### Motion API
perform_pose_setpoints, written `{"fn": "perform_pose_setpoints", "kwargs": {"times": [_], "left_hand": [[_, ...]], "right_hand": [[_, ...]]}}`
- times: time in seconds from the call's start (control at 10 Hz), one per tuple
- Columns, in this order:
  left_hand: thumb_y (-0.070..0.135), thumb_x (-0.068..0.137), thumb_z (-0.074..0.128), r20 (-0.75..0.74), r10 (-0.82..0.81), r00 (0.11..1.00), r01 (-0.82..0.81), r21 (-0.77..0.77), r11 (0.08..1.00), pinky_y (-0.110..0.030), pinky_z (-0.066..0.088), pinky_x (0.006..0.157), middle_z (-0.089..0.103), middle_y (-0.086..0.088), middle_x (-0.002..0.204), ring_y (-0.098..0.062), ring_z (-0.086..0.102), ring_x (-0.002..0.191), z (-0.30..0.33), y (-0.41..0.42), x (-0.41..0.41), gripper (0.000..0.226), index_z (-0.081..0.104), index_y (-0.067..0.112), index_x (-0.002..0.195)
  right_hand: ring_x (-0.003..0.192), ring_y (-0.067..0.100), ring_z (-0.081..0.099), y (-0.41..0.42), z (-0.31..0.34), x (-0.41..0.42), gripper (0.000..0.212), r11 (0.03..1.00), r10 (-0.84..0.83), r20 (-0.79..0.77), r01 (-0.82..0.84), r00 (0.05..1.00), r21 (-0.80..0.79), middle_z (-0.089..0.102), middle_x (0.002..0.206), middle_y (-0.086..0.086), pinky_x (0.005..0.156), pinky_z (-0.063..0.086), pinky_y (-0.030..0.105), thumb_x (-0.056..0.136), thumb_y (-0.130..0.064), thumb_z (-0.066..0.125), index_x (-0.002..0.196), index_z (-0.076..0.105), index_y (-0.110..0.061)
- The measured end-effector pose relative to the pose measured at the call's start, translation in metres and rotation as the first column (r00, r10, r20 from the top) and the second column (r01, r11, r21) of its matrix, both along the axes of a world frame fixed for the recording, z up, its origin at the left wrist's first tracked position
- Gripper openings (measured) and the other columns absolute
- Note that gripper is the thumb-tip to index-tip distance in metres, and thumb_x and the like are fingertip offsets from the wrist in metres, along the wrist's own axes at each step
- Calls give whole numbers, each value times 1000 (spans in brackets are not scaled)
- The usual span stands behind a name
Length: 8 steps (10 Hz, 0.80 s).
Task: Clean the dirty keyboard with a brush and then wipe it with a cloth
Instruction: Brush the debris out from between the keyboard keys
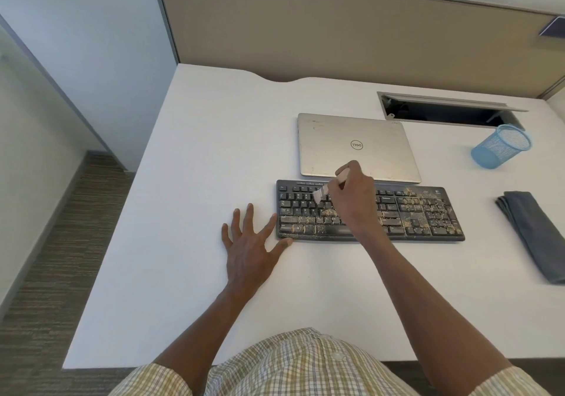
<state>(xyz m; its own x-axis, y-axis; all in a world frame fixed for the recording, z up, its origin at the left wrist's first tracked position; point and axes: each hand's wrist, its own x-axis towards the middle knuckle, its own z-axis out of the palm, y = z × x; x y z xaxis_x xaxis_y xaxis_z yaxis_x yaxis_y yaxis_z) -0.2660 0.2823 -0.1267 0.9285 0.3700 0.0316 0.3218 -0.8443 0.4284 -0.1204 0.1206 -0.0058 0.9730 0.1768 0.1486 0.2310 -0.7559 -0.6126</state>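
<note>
Brushing stage: your right hand (351, 194) grips the brush (328, 189), bristles on the upper-left keys of the keyboard (428, 215), which lies on the surface (198, 151) before the laptop (354, 145). Your left hand (247, 242) lies flat, fingers spread, touching the keyboard's left edge; keep it braced there. Work rightward in short strokes toward the crumb-covered number pad, leaving the cloth (532, 233) at far right for later.

Left hand (249, 242): laid flat, palm down, fingers straight and spread wide; index fingertip and thumb tip touch the near-left corner of the keyboard (428, 215). Left forearm bare, running from the lower middle of the view up to the wrist.

Right hand (351, 194): raised over the keyboard's left-centre keys, back of the hand toward the camera, fingers curled round the handle of a small brush (328, 189); bristles point left and down onto the keys. Right forearm bare, reaching diagonally from the lower right.

Both short sleeves: checked fabric.
</note>
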Motion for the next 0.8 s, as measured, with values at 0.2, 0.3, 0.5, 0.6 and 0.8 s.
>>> {"fn": "perform_pose_setpoints", "kwargs": {"times": [0.2,0.3,0.5,0.6,0.8], "left_hand": [[83,88,35,-5,3,1000,-3,-13,1000,-58,4,122,16,-7,169,-33,2,156,2,0,0,70,46,48,148],[83,88,36,-3,-1,1000,0,-13,1000,-57,4,122,15,-7,169,-33,2,156,1,-1,-1,70,46,48,147],[82,89,38,-3,2,1000,-2,-10,1000,-58,5,123,15,-6,169,-32,1,156,0,0,0,69,46,48,148],[83,88,36,4,-1,1000,1,-9,1000,-58,5,123,15,-7,169,-32,1,156,0,0,-1,69,45,48,148],[83,88,35,-2,6,1000,-6,-8,1000,-58,4,123,15,-7,169,-31,1,156,0,-1,0,71,46,47,148]], "right_hand": [[58,19,64,-9,-3,-1,8,1000,6,-77,-6,997,0,64,73,6,47,50,34,91,-13,58,97,52,-10],[55,19,58,-6,-3,-1,7,1000,19,-22,-19,1000,4,62,71,6,44,39,25,93,-12,56,98,52,-9],[59,18,61,-8,-1,1,5,995,91,-59,-93,994,-32,64,71,5,45,43,24,89,-7,56,93,54,-10],[55,17,57,-6,-3,-1,5,997,71,-21,-72,997,-22,62,70,5,44,39,23,91,-9,56,95,53,-9],[58,16,59,-19,-1,1,6,1000,7,-46,-6,999,21,62,74,4,47,44,26,91,-10,57,96,53,-10]]}}
